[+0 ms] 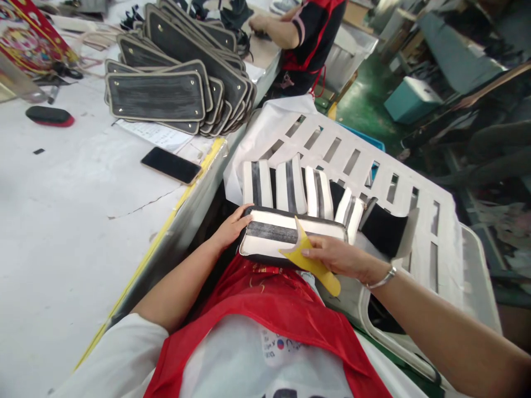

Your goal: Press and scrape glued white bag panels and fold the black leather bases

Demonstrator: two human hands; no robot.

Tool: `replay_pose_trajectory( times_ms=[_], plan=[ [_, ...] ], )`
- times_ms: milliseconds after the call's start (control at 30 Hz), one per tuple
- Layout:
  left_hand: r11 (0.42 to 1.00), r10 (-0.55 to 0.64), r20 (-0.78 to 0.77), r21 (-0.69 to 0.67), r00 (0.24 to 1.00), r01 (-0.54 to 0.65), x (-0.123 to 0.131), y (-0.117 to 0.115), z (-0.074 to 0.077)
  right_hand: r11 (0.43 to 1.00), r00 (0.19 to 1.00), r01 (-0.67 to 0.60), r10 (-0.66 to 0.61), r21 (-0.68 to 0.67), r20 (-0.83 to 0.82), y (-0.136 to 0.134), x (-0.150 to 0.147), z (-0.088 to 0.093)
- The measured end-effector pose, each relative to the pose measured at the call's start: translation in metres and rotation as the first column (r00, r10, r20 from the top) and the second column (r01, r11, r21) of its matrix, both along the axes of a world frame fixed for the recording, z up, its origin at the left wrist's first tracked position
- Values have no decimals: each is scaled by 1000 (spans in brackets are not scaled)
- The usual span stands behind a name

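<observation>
The left hand (232,226) grips a striped panel (269,232), apparently for steadiness, just beyond the red apron (269,301); the right hand (338,256) pinches a yellow scraper-shaped piece (317,269) over it. Farther from the apron, striped pieces (281,185) fan out.

The 2 arms reach forward from the body at low height, hands near each other. The left forearm (182,276) slants up and inward to the left wrist (216,242), nearly straight with the left hand (232,228) — its thumb (244,220) lies below the extended index finger (244,209), both pointing right. From the lower right, the right forearm (440,318) stretches to the right wrist (376,273); the right hand (336,255) points left in a pinch — back upward, thumb (312,253) extended nearest the body.
</observation>
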State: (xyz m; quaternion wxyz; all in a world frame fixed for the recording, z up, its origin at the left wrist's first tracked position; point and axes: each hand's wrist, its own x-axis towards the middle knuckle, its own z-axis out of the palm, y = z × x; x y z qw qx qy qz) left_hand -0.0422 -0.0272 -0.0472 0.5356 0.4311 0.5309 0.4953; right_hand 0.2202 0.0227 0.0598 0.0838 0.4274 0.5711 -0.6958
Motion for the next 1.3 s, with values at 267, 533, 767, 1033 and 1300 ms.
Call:
replay_pose_trajectory(
  times_ms=[267, 533, 767, 1033, 1300],
  plan=[
    [945, 313, -126, -58, 941, -322, -10, -35, -1, 975, 978, 206, -203, -80, 51, -77, -40, -33],
    [982, 67, -99, -170, 993, -83, -11, -62, 28, 989, 985, 144, -145, -20, -92, -72, -62, 1],
    [953, 48, 354, -296, 934, 63, -15, -56, 1, 928, 974, -224, 223, 299, 38, -17, -64, 4],
    [964, 35, 535, -241, 844, 113, -6, -67, -15, 406, 716, -673, 570, 618, 404, 1, -99, 28],
    [944, -60, 441, -267, 896, 195, -15, -51, -11, 284, 692, -683, 547, 673, 471, -2, -98, 30]
  ],
)
